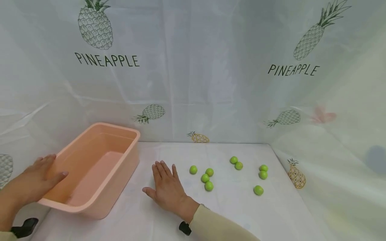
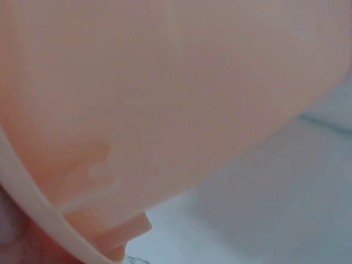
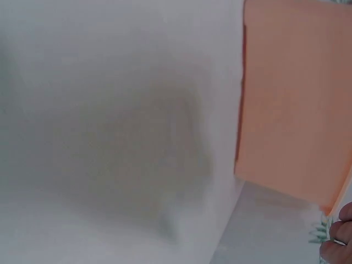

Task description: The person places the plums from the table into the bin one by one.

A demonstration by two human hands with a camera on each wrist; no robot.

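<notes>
A peach-coloured plastic bin (image 1: 125, 167) stands at the left of the white-covered table, with nothing visible inside. My left hand (image 1: 36, 179) grips its left rim, the thumb over the inner side and the fingers outside. From the left wrist view, the bin's outer wall (image 2: 192, 110) fills most of the picture, with a bit of the hand under the rim at the lower left. My right hand (image 1: 167, 189) is held flat, fingers straight, between the bin and several small round green fruits (image 1: 205, 178). It holds nothing; the right wrist view shows the bin's side (image 3: 294, 104) beyond a shadow.
More green fruits (image 1: 258, 190) lie farther right on the table (image 1: 229, 211), some in touching pairs. A white sheet (image 1: 199, 67) printed with pineapples hangs behind the table and along both sides. Each wrist wears a black strap (image 1: 184, 228).
</notes>
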